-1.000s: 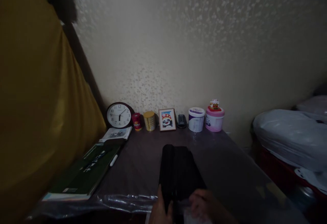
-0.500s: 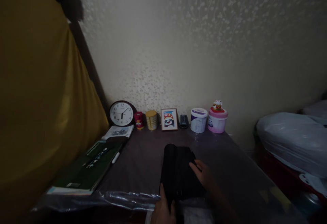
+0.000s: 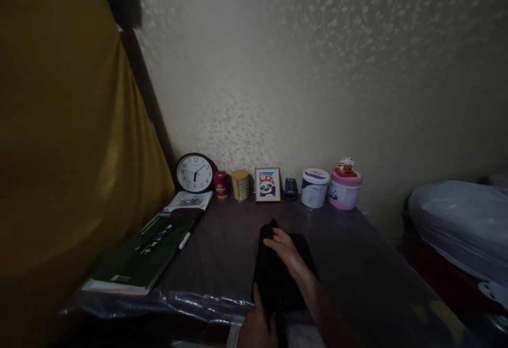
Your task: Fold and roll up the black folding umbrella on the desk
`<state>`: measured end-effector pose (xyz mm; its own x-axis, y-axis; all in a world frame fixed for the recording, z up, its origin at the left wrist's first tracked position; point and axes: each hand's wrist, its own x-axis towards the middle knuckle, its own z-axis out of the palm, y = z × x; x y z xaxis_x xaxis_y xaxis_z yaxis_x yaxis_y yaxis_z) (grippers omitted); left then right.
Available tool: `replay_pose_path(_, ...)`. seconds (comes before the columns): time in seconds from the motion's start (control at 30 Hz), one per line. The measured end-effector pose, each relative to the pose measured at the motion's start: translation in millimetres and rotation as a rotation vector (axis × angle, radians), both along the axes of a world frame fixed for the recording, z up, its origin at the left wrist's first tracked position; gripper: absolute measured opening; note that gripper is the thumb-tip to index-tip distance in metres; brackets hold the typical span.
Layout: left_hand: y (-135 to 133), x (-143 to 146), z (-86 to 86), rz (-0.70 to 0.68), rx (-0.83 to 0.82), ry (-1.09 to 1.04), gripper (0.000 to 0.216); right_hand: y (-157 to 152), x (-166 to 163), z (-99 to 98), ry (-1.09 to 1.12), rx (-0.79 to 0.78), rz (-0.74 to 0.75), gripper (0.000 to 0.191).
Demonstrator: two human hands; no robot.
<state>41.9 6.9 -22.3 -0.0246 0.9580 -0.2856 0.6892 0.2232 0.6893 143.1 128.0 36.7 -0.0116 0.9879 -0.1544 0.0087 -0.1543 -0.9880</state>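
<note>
A black folded item (image 3: pixel 283 284), soft like cloth, lies on the dark table at its near edge; its exact kind is too dark to make out. My left hand (image 3: pixel 257 321) holds its near left corner, the index finger along the left side and the thumb apart from it. Reaching across the top, my right hand (image 3: pixel 283 247) has its fingers closed at the far left edge, where a small peak of the black material stands up. The undersides of both grips are hidden.
Along the wall stand a clock (image 3: pixel 194 173), a red can (image 3: pixel 220 185), a yellow-lidded tin (image 3: pixel 240 185), a panda picture frame (image 3: pixel 267 185), and two tubs, one purple-white (image 3: pixel 315 189), one pink (image 3: pixel 344 192). A green book (image 3: pixel 146 252) and white pen (image 3: pixel 184 240) lie left. Plastic sheeting covers the table (image 3: pixel 357 268).
My right hand has moved from the item's right side across to its far left edge, raising a bit of material there. My left hand stays at the near left corner. The view shifted slightly.
</note>
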Motion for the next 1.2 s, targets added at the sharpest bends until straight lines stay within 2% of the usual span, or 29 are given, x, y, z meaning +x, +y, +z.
replay_pose_path(0.1, 1, -1, -0.5, -0.062, 0.039, 0.094, 0.070, 12, -17, -10.6, 0.004, -0.031, 0.057, 0.066)
replay_pose_path(0.23, 3, -2, -1.4, -0.126, 0.039, 0.093, 0.073, 22, -27, -30.3, -0.126, -0.005, 0.032, 0.065)
replay_pose_path(0.43, -5, -2, -1.3, -0.019, 0.051, 0.114, 0.071, 29, -27, -48.2, -0.345, 0.069, 0.064, 0.064)
replay_pose_path(0.63, -5, 0, 15.8, -0.015, -0.012, 0.112, 0.077, 30, -32, -47.6, -0.480, 0.084, 0.088, 0.058)
replay_pose_path(0.77, 0, 1, 21.1, -0.120, -0.052, 0.246, 0.071, 32, -37, -42.3, -0.486, 0.097, 0.151, 0.052)
replay_pose_path(0.87, 2, -1, 18.9, -0.191, -0.025, 0.298, 0.068, 26, -39, -34.1, -0.469, 0.135, 0.223, 0.040)
replay_pose_path(0.93, 3, -2, 15.7, -0.173, -0.032, 0.309, 0.067, 14, -38, -26.8, -0.432, 0.205, 0.301, 0.029)
replay_pose_path(1.03, 4, -1, 11.1, -0.137, -0.072, 0.302, 0.071, -11, -26, -18.9, -0.425, 0.443, 0.385, 0.022)
replay_pose_path(1.1, 5, 0, 9.5, -0.129, -0.095, 0.290, 0.071, -26, -15, -19.2, -0.521, 0.604, 0.379, 0.023)
replay_pose_path(1.2, 6, 1, 10.0, -0.111, -0.112, 0.283, 0.068, -32, 0, -27.4, -0.678, 0.745, 0.384, 0.024)
